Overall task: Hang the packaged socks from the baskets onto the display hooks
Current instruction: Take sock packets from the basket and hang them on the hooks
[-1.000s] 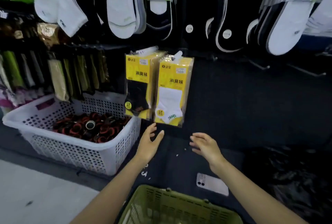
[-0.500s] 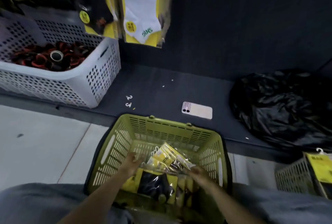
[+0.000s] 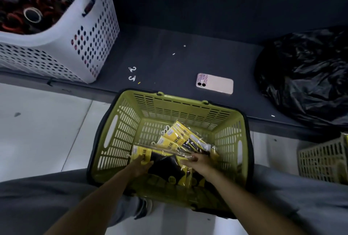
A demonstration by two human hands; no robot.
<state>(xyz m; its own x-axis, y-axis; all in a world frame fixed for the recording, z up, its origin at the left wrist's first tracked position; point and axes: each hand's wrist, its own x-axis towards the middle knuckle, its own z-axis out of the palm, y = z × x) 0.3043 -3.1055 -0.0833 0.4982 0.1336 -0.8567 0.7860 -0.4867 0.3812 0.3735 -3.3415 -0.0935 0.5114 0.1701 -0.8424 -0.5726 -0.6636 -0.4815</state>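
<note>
Hands both inside green basket, near centre: left hand grips header edge of black-sock pack; right hand pinches wrapper of fanned packs just beyond it, probably to free one pack for hanging.

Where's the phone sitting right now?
Head view: the pink phone lies camera-side up on the dark shelf, just beyond the far rim of the green basket, between the loose white hooks on its left and the black plastic bag on its right.
</note>
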